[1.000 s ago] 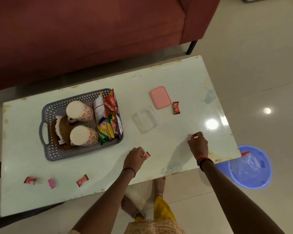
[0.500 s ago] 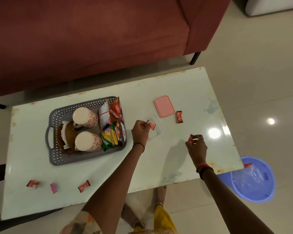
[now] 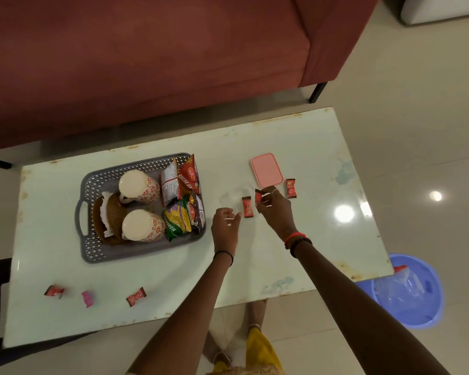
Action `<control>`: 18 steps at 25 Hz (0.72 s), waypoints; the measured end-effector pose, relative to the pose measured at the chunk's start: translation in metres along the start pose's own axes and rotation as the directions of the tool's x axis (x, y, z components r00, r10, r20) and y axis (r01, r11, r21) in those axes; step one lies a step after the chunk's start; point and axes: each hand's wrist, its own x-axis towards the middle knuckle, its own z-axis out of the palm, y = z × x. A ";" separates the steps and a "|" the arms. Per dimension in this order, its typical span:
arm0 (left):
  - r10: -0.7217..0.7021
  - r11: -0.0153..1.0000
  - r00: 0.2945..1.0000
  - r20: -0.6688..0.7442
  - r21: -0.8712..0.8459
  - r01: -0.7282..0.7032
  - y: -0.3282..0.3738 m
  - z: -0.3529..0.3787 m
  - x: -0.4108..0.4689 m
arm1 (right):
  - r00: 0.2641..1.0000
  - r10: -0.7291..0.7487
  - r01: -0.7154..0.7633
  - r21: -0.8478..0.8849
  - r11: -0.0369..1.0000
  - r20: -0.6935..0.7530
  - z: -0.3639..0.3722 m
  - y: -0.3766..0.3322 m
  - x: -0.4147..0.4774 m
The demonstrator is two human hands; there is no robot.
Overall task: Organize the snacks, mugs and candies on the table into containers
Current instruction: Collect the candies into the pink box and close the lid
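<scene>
Table (image 3: 309, 147): candy (image 3: 247, 207) newly in box (image 3: 234, 201)

home living room: red sofa (image 3: 146, 63), low table (image 3: 309, 147), tiled floor (image 3: 417, 117).

**White table and what rests on it**

The glossy white table (image 3: 295, 136) has rust-stained edges. On it sit a grey perforated basket (image 3: 92, 185), a clear container (image 3: 232, 198), a pink lid (image 3: 266, 169) and a red candy (image 3: 291, 188) just beside the lid. Three candies (image 3: 87, 298) lie along the near left edge.
</scene>
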 end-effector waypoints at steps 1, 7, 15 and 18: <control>-0.008 1.000 1.000 0.000 -0.015 0.008 -0.002 -0.002 -0.003 | 0.999 0.010 -0.009 -0.024 1.000 0.049 0.004 -0.002 0.004; -0.069 0.996 0.998 0.010 -0.058 0.070 -0.009 -0.007 -0.022 | 0.967 0.119 -0.170 -0.224 0.960 -0.225 -0.025 0.020 0.039; -0.123 0.991 0.992 0.013 -0.054 0.123 -0.044 -0.010 -0.041 | 0.948 0.235 -0.305 -0.408 0.861 -0.212 -0.019 0.050 0.074; -0.155 0.988 0.988 -0.012 0.000 0.155 -0.066 -0.034 -0.059 | 0.935 0.245 -0.309 -0.252 0.917 -0.255 -0.016 0.045 0.070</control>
